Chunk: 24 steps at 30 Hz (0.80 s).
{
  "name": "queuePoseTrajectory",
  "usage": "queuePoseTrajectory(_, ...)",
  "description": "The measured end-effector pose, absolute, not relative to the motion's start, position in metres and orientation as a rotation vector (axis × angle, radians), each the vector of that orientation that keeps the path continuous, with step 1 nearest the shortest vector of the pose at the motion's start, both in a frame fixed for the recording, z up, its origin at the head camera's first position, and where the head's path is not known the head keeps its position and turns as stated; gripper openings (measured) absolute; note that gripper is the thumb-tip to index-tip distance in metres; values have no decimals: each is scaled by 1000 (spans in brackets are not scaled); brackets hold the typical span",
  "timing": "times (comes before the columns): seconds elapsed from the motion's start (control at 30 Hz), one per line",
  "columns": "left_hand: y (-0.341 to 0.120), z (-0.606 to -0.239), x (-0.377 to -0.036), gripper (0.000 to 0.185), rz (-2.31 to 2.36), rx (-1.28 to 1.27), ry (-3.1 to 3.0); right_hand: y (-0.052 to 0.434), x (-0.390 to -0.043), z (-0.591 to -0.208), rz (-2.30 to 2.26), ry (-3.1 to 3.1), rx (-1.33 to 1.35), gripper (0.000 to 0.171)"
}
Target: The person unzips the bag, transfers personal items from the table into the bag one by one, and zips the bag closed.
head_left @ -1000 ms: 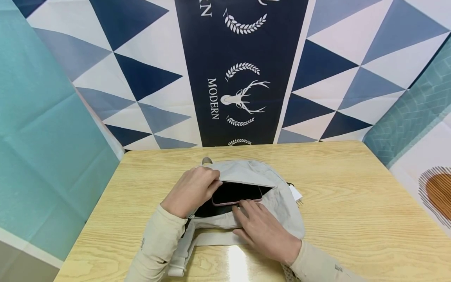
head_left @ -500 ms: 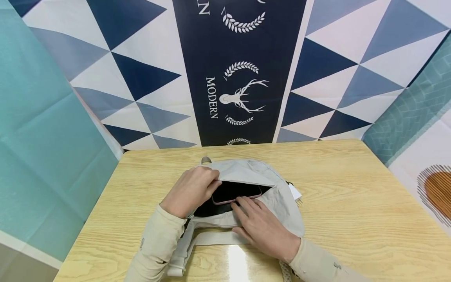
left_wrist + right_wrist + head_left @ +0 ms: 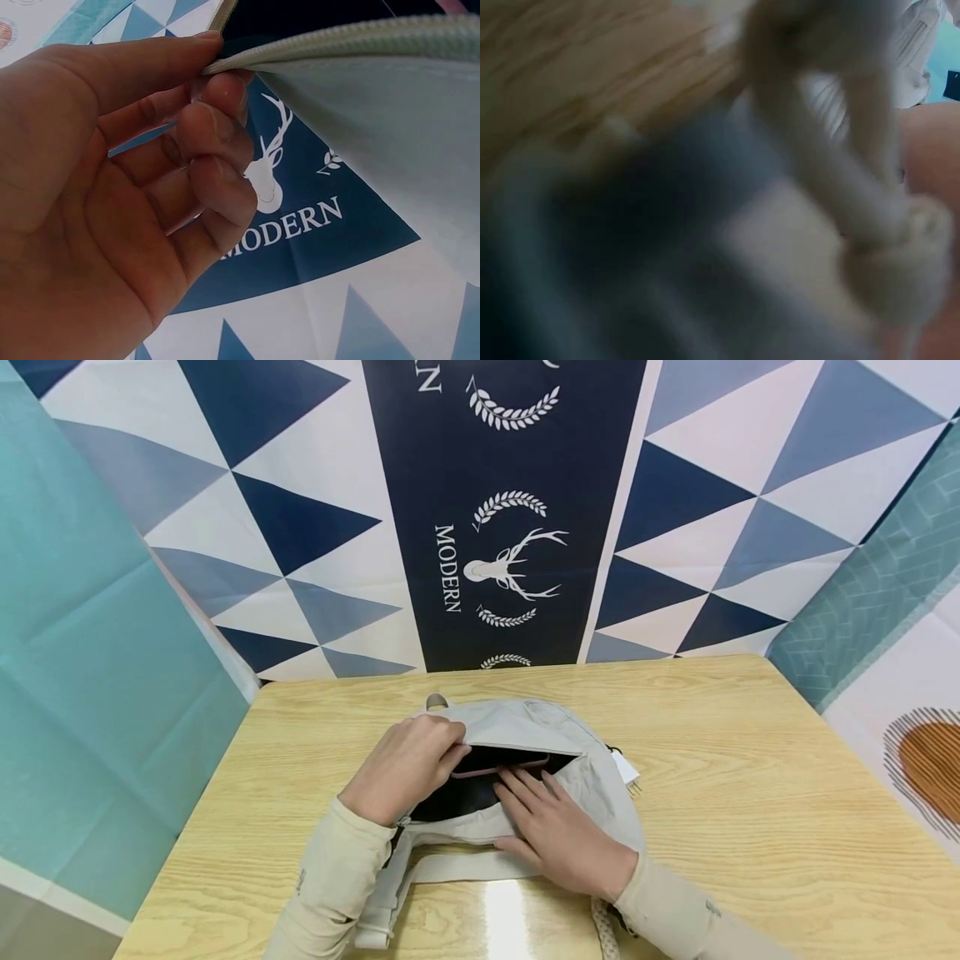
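A pale grey bag (image 3: pixel 517 722) lies on the wooden table, its zipped pocket gaping and dark inside. My left hand (image 3: pixel 408 764) pinches the upper edge of that opening; the left wrist view shows thumb and forefinger on the zipper edge (image 3: pixel 360 41). Inside the pocket, a pink-edged phone (image 3: pixel 480 772) is mostly hidden under the upper flap. My right hand (image 3: pixel 558 839) reaches over the lower edge with fairly straight fingers, their tips at the phone's near edge. Only part of the right hand shows at the edge of the right wrist view.
A strap (image 3: pixel 465 867) runs along the bag's near side. A white tag (image 3: pixel 624 768) hangs at its right. Below the right wrist is a braided cord (image 3: pixel 602 927); a blurred knotted cord (image 3: pixel 896 259) fills much of the right wrist view. Patterned cloth (image 3: pixel 322 527) hangs behind the table.
My right fingers have moved further into the pocket, and the phone has slid away under the upper flap, so less of it shows. The left hand keeps its hold on the edge.
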<state>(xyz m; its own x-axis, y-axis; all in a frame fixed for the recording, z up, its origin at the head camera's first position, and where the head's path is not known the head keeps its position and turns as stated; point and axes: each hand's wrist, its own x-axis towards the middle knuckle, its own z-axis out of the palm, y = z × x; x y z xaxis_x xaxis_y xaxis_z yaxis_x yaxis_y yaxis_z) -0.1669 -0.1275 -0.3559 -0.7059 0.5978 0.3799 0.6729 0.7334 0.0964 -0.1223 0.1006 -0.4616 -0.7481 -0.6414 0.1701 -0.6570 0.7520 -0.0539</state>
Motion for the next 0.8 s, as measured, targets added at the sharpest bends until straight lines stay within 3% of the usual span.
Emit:
queuePoseTrajectory(0.33,-128,-357,-166,32,-326,-992,-2619,103,-123,-456,205,-2821,1077,65)
queuePoseTrajectory(0.8,-126,-359,-166,32,-337,-989,-2638,124,-112,-405,319,-2629,1106,38)
